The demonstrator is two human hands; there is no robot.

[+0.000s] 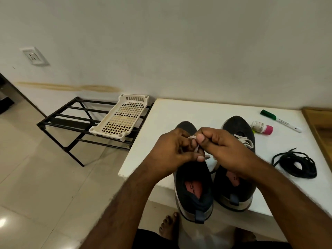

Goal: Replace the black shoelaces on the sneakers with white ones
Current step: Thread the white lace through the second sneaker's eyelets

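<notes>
— What are the hands doing?

— The left hand (172,150) and the right hand (222,150) are both pinching one white lace (193,141) between thumb and fingertips, meeting above the left sneaker (193,187).

— How many sneakers are sitting there?

— Two dark ones, standing side by side at the near edge of the white counter (161,119), heels toward the person. The right sneaker (239,126) is already wearing white lacing (245,140) near its toe. The hands are hiding the left sneaker's eyelets.

— And the old laces?

— One black tangle (296,165) is lying on the counter right of the sneakers; I cannot tell whether it is one lace or two.

— Anything else lying around?

— One green-capped marker (280,122) and one small pink-capped bottle (262,127) are lying beyond the right sneaker. Left of the counter, one black rack (71,121) is carrying one cream perforated tray (120,117).
</notes>
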